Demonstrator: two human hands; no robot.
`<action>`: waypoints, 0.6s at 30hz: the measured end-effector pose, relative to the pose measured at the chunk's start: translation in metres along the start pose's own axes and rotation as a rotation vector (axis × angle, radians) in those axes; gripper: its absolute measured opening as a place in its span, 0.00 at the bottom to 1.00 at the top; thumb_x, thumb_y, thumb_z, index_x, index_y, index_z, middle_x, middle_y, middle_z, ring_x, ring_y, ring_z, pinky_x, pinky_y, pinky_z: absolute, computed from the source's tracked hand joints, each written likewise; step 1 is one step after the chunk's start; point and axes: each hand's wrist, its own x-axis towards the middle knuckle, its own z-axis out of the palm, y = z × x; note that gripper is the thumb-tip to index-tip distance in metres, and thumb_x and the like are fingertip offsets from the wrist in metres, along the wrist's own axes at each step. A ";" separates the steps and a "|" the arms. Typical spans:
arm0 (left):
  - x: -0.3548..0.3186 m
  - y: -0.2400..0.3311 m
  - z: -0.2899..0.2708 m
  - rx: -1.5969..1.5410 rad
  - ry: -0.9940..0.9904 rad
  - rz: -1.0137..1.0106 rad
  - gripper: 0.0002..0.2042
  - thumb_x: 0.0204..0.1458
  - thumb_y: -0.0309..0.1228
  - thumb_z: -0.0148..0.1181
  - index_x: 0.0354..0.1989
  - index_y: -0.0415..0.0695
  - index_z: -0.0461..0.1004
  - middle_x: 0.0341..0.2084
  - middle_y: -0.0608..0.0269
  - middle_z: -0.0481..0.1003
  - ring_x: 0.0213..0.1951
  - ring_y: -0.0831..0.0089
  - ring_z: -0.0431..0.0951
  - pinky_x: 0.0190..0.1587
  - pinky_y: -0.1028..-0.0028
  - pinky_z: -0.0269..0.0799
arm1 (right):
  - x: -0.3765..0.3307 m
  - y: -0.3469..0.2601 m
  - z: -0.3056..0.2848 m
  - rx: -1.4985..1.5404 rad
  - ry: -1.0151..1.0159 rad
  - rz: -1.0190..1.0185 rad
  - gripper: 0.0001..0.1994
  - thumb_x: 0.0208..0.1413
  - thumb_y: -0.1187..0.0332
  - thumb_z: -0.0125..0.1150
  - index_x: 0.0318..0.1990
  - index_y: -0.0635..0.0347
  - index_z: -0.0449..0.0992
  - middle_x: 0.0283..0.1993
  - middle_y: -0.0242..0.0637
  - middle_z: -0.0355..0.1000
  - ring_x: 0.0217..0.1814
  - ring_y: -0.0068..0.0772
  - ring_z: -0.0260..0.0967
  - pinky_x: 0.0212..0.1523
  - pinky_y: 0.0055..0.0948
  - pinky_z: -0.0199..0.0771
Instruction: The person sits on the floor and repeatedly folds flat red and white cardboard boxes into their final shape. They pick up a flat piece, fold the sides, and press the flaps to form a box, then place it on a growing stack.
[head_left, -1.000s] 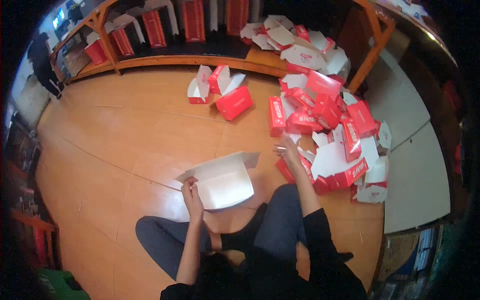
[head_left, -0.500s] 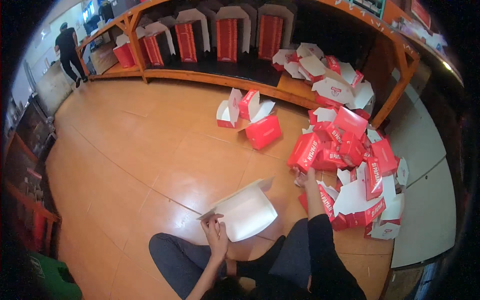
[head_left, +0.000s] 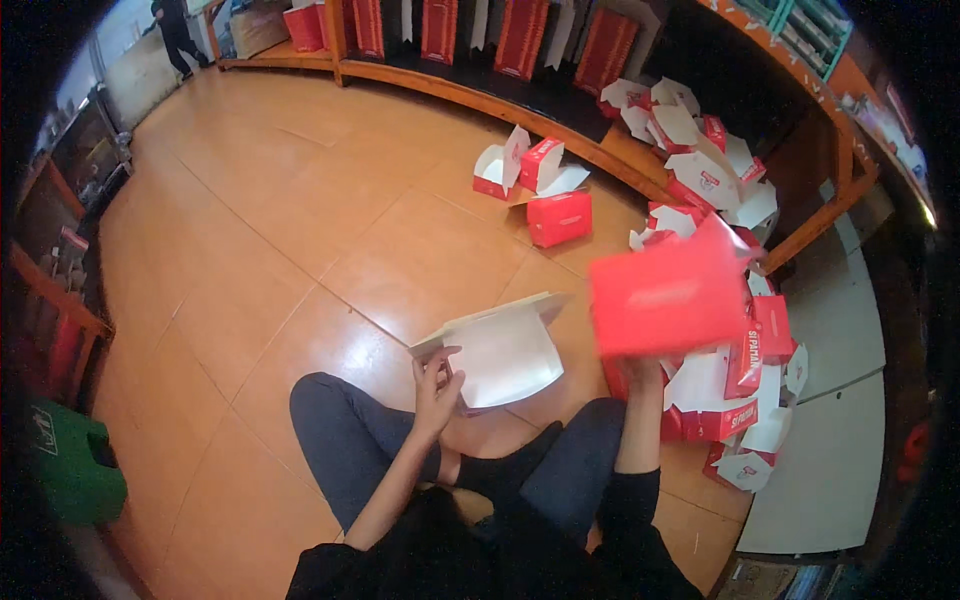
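Note:
Between my legs and the far floor, my left hand grips the near left edge of an opened cardboard box. Its plain white inside faces up, and a flap stands along its far side. On the right, my right hand holds up a red cardboard box, blurred by motion. That box covers most of the fingers. Behind and below it lies a heap of red boxes with white insides, some flaps open.
Several red boxes lie apart on the orange floor. A low wooden shelf bears upright boxes and a pile at its right end. A green bin stands at left, pale panels at right. A person is far off.
My right hand has lifted a red box off the heap, up and toward me. My left hand keeps its hold on the white-sided box. The view has shifted, and the far person sits higher in it.

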 end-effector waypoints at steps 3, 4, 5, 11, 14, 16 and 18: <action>-0.002 -0.018 0.004 -0.024 0.027 0.028 0.19 0.53 0.30 0.57 0.56 0.50 0.70 0.52 0.53 0.58 0.53 0.60 0.66 0.51 0.66 0.72 | -0.023 0.011 0.032 -0.864 -0.420 0.006 0.22 0.55 0.65 0.58 0.57 0.59 0.67 0.58 0.42 0.64 0.58 0.36 0.63 0.57 0.33 0.64; -0.003 -0.028 0.007 -0.050 0.049 0.099 0.20 0.53 0.31 0.57 0.57 0.50 0.69 0.54 0.51 0.58 0.54 0.59 0.66 0.52 0.65 0.72 | -0.030 0.012 0.042 -0.952 -0.532 0.059 0.24 0.53 0.68 0.59 0.59 0.57 0.65 0.60 0.45 0.63 0.60 0.38 0.61 0.59 0.33 0.62; -0.006 -0.037 0.010 -0.247 -0.052 -0.060 0.22 0.53 0.32 0.57 0.58 0.48 0.67 0.56 0.49 0.58 0.57 0.59 0.64 0.53 0.63 0.70 | -0.037 0.012 0.050 -1.030 -0.689 0.054 0.27 0.51 0.71 0.59 0.61 0.56 0.64 0.62 0.48 0.62 0.62 0.39 0.59 0.60 0.33 0.59; -0.008 -0.047 -0.004 0.335 -0.012 0.178 0.31 0.50 0.28 0.59 0.64 0.40 0.57 0.62 0.44 0.58 0.60 0.55 0.65 0.58 0.65 0.66 | -0.007 0.035 0.074 -1.523 -0.547 -0.208 0.23 0.48 0.78 0.51 0.54 0.56 0.68 0.60 0.49 0.63 0.64 0.50 0.59 0.62 0.39 0.60; -0.007 -0.022 -0.007 0.088 0.014 0.013 0.20 0.47 0.26 0.59 0.52 0.41 0.69 0.47 0.48 0.66 0.49 0.57 0.73 0.47 0.69 0.74 | 0.002 0.039 0.063 -1.702 -0.431 -0.290 0.20 0.44 0.81 0.48 0.48 0.58 0.71 0.59 0.51 0.64 0.60 0.55 0.62 0.59 0.42 0.65; -0.007 -0.010 -0.007 0.051 0.055 0.021 0.13 0.46 0.26 0.59 0.42 0.42 0.72 0.39 0.51 0.68 0.40 0.59 0.76 0.42 0.68 0.75 | 0.003 0.041 0.056 -1.732 -0.404 -0.301 0.20 0.44 0.81 0.48 0.47 0.57 0.71 0.59 0.51 0.64 0.59 0.54 0.64 0.56 0.43 0.67; -0.009 -0.003 -0.006 0.115 0.071 0.036 0.13 0.46 0.27 0.59 0.42 0.43 0.73 0.38 0.51 0.69 0.38 0.59 0.76 0.39 0.68 0.75 | 0.003 0.040 0.052 -1.807 -0.360 -0.228 0.20 0.44 0.81 0.48 0.47 0.56 0.72 0.59 0.50 0.64 0.56 0.54 0.65 0.53 0.44 0.69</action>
